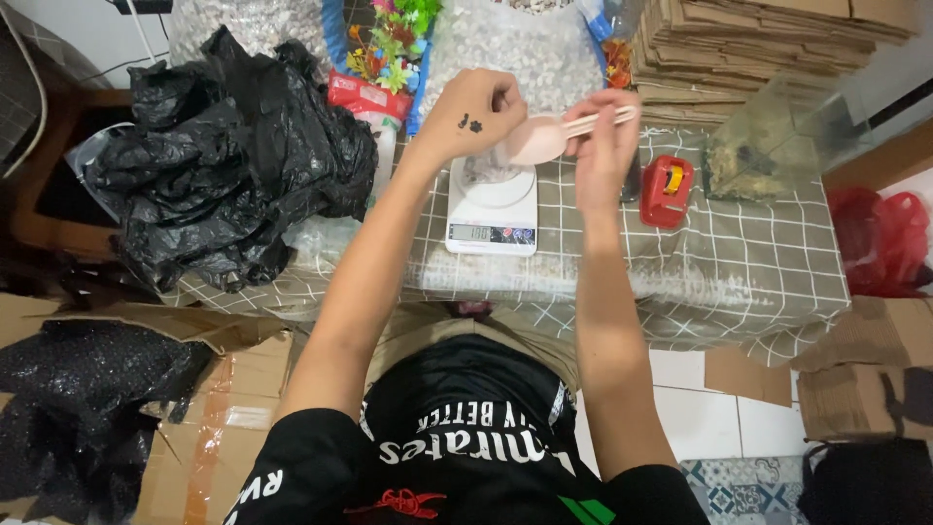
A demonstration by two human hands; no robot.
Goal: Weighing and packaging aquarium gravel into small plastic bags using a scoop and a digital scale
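Note:
My left hand (473,109) is closed around the top of a small clear plastic bag (483,167) that hangs over a white kitchen scale (492,209). My right hand (604,131) grips the handle of a pale pink spoon (537,139), whose bowl points toward the bag's mouth. The bag holds something small and greyish; its contents are hard to make out. The scale stands on a table with a grey checked cloth (739,258).
A heap of black plastic bags (233,156) lies at the table's left. A red tape dispenser (666,190) sits right of the scale. Stacked flat cardboard (768,44), a large sack of pale pebbles (515,44) and plastic plants (394,44) stand behind. A red bag (889,238) hangs at far right.

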